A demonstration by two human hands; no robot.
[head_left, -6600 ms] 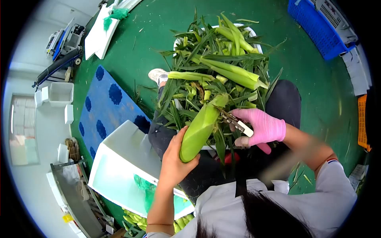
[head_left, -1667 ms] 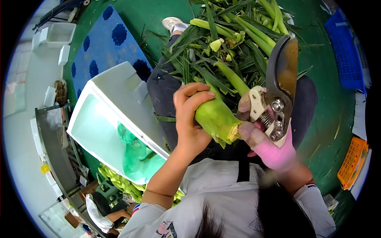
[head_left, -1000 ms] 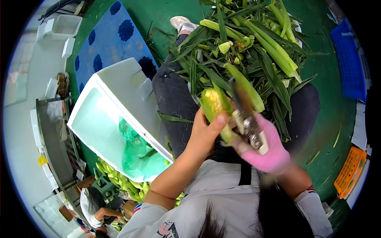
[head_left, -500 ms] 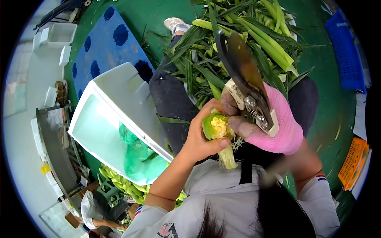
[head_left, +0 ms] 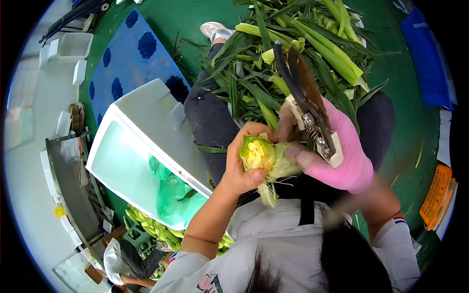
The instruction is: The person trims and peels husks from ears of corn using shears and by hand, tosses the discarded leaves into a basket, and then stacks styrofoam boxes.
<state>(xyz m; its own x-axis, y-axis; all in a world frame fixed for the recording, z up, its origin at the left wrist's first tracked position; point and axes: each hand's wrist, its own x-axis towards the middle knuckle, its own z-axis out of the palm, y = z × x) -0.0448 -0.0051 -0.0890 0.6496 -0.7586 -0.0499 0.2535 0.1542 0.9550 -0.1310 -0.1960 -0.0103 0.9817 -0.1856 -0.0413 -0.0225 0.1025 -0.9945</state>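
Note:
My left hand (head_left: 243, 168) is wrapped round a corn ear (head_left: 256, 155), whose end faces me and shows yellow kernels inside green husk. Pale silk (head_left: 281, 168) hangs from the ear toward my right. My right hand (head_left: 342, 151), in a pink glove with dirty fingertips, holds pruning shears (head_left: 312, 110) with cream handles, the blades pointing up and away. Its thumb and a finger are at the silk beside the ear. Beyond both hands lies a heap of green husks and leaves (head_left: 337, 63) between my legs.
On the left a white foam box (head_left: 146, 127) lies tilted with a green plastic bag (head_left: 168, 188) inside. Corn ears (head_left: 156, 229) are piled below it, near another person (head_left: 124, 261). A blue mat (head_left: 132, 63), a blue crate (head_left: 425, 63) and an orange crate (head_left: 436, 198) are farther out.
The whole husked ear seen earlier has turned into one with kernels showing at its end. Since half a second ago it has shifted slightly left, and more silk is spread toward my right hand.

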